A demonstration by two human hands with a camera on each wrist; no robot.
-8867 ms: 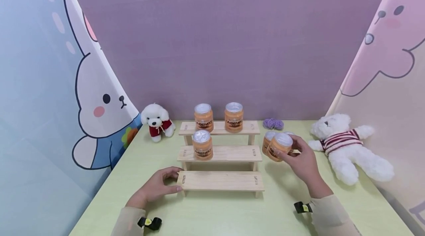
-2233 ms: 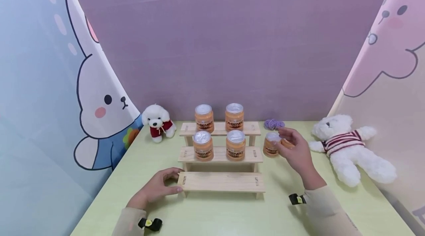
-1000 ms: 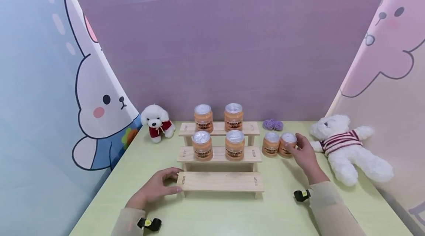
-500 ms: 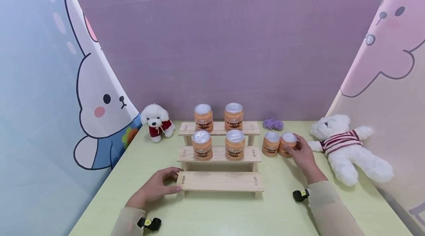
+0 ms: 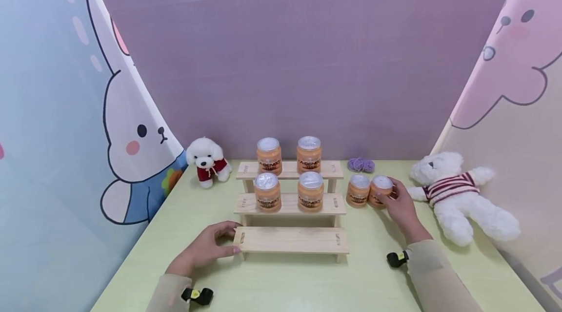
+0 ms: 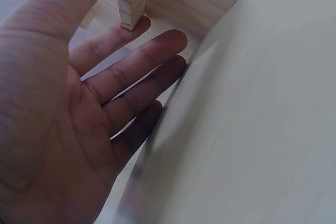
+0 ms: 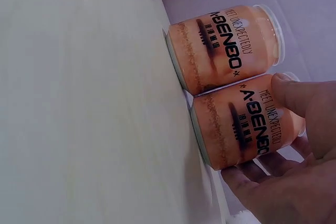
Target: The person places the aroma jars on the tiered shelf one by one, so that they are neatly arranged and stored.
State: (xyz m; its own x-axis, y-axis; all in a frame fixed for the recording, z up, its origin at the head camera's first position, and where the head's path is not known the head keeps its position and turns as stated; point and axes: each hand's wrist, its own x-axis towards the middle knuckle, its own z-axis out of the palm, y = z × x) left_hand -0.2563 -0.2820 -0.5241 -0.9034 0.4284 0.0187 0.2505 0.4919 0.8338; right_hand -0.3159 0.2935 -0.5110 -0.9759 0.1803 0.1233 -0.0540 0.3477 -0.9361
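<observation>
A three-step wooden display stand (image 5: 290, 239) stands mid-table. My left hand (image 5: 210, 246) holds the left end of its lowest step, thumb at the front corner and forefinger at the back. In the left wrist view, the other fingers (image 6: 142, 61) reach loosely beside the stand's leg (image 6: 134, 3). My right hand (image 5: 401, 204) grips an orange clear-lidded jar (image 7: 241, 121) on the table, thumb near its lid and fingers round the far side. A matching jar (image 5: 358, 191) stands upright against its left side. Two jars sit on the top step (image 5: 290, 169) and two on the middle step (image 5: 290, 202).
A purple yarn bundle (image 5: 361, 164) lies behind the table jars. On the right is a white plush bear (image 5: 456, 195) in a striped top; a white toy dog (image 5: 208, 161) sits at the back left. A purple backdrop (image 5: 281, 58) rises behind the table (image 5: 285, 287).
A jar my right hand held earlier now stands on the middle step's right side. That hand has moved back right and taken hold of the right-hand table jar. The left hand stays put.
</observation>
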